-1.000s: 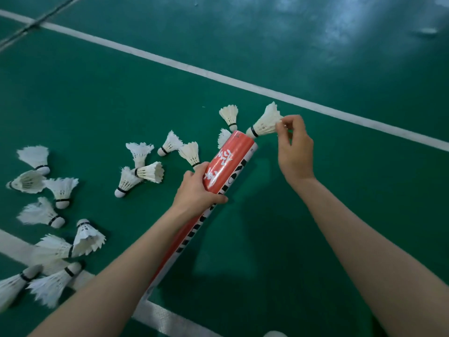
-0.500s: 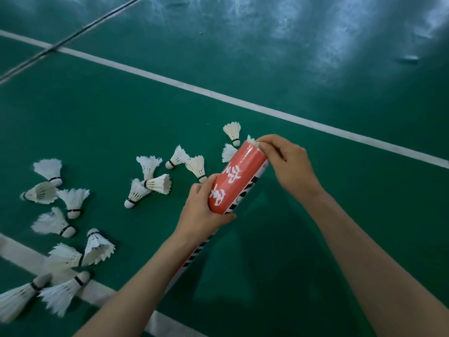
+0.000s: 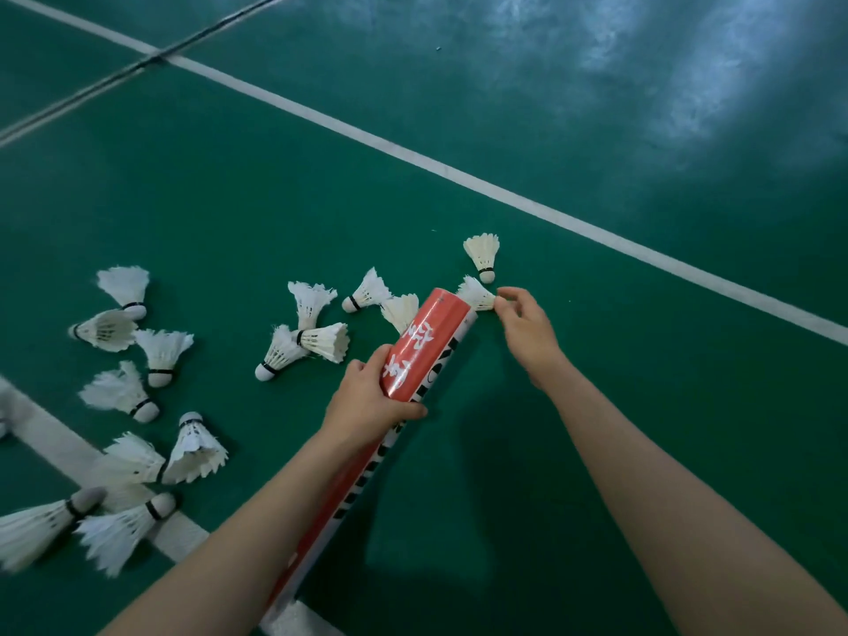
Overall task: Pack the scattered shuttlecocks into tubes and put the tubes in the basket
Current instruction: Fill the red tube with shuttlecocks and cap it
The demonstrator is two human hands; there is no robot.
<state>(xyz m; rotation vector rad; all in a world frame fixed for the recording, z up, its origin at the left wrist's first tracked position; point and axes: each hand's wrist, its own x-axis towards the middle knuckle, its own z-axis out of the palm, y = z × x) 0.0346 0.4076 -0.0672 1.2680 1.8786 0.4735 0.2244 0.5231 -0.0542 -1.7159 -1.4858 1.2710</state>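
The tube point(image 3: 415, 355) — red, with white characters and a white strip of black lettering along one side — slants up and away from the person, its far end raised above the green floor point(image 3: 229, 199). The left hand point(image 3: 367, 401) is wrapped around its upper part, thumb across the near side and fingers curled over the red face, holding it firmly. Below that grip the tube runs down along the left forearm toward the bottom edge of the view.

Just past the tube's far end, the right hand point(image 3: 523, 323) reaches in with thumb and forefinger pinched narrowly at the cork end of a shuttlecock point(image 3: 475, 293); its feathers point toward the tube's rim, touching or very nearly so. Whether it is lifted off the floor cannot be told. Just beyond those fingertips another shuttlecock point(image 3: 482, 254) sits cork toward them, feathers fanned away.

To the left of the left hand's fingers lies a loose cluster of shuttlecocks point(image 3: 316, 332), one partly hidden behind the tube. Farther left and nearer the person a second scatter point(image 3: 133, 360) spreads out, some lying on a white court line point(image 3: 69, 447) — a few at the frame's edge are blurred. Well beyond both hands another white line point(image 3: 504, 195) crosses the floor diagonally.
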